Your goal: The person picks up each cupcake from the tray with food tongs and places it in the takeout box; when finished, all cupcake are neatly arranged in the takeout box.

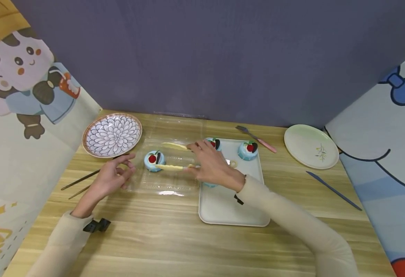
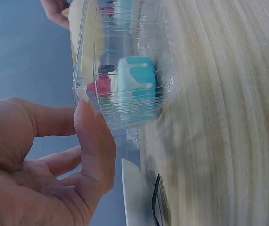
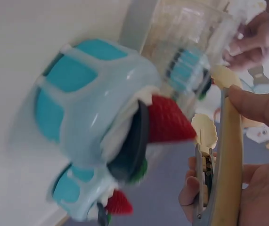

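Observation:
My right hand (image 1: pixel 214 163) grips yellow tongs (image 1: pixel 170 168), whose two scalloped arms are spread apart and reach left over a clear plastic container (image 1: pixel 167 187). Inside the container sits a blue toy cupcake (image 1: pixel 150 166) with a red berry and a dark cookie on top; one tong arm overlaps it in the head view. At the container's left edge, my left hand (image 1: pixel 114 175) pinches the rim between thumb and finger, as the left wrist view shows. Under my right forearm lies a white tray (image 1: pixel 233 211) with more cupcakes, one of them (image 3: pixel 96 103) large in the right wrist view.
A patterned plate (image 1: pixel 112 135) stands at the back left, with dark chopsticks (image 1: pixel 84 179) in front. Behind the tray lies a pink-handled fork (image 1: pixel 256 139). On the right are a pale plate (image 1: pixel 311 147) and a blue knife (image 1: pixel 334 190). Walls enclose the table's back and sides.

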{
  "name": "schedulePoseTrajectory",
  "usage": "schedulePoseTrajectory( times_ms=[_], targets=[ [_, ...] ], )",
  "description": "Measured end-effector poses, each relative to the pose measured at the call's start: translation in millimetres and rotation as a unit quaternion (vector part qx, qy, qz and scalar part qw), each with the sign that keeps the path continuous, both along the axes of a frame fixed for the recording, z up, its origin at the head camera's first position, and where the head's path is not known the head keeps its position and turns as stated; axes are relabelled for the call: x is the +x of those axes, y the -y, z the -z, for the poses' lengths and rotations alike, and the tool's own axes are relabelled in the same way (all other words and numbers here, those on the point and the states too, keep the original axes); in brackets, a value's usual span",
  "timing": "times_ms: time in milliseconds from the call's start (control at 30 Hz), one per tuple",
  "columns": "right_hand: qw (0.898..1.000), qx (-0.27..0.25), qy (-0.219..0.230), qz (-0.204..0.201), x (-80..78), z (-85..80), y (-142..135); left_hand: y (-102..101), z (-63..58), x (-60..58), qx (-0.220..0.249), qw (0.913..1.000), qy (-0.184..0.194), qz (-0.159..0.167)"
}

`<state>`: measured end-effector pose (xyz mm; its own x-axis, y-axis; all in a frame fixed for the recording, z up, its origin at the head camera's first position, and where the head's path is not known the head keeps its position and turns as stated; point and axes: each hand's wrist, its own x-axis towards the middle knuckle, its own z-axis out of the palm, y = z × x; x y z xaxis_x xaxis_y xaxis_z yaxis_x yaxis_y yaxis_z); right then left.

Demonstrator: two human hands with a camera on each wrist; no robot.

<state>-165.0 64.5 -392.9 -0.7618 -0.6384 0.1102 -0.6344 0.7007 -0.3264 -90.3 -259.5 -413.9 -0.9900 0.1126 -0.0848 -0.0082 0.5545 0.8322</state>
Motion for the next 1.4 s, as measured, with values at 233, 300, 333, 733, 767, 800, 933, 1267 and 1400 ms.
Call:
schedulePoseTrajectory(
  times_ms=[233, 300, 333, 733, 767, 800, 933, 1267, 1400],
  targets=[
    [0.999, -0.030, -0.014, 0.040, 4.5, -14.0, -49, 1, 0.7, 0.1, 0.000, 1.0000, 0.006, 0.003],
    [0.997, -0.035, -0.030, 0.054, 4.4, -17.3, -66, 1, 1.1, 0.3, -0.003, 1.0000, 0.007, 0.001],
    [0.997, -0.038, -0.038, 0.063, 4.4, -18.9, -74, 2, 1.1, 0.4, -0.004, 1.0000, 0.008, 0.000],
    [0.977, -0.024, -0.055, 0.206, 5.2, -20.5, -188, 6, 2.8, -0.1, 0.000, 0.9999, 0.006, 0.012],
    [0.975, -0.020, -0.053, 0.215, 5.1, -19.5, -197, 6, 2.9, 0.2, 0.000, 0.9999, 0.006, 0.011],
    [0.974, -0.016, -0.049, 0.222, 5.2, -18.2, -205, 6, 2.8, 0.5, 0.000, 0.9999, 0.006, 0.010],
    [0.970, -0.011, -0.032, 0.240, 7.4, -10.3, -232, 7, 1.7, 1.1, -0.002, 0.9999, 0.005, 0.009],
    [0.975, 0.009, -0.015, 0.219, 3.7, 22.2, -247, 7, 2.4, 1.4, -0.003, 0.9999, 0.013, 0.006],
    [0.976, 0.001, -0.018, 0.217, -0.7, 28.4, -244, 7, 4.3, 0.7, -0.002, 0.9999, 0.016, 0.003]
  ],
)
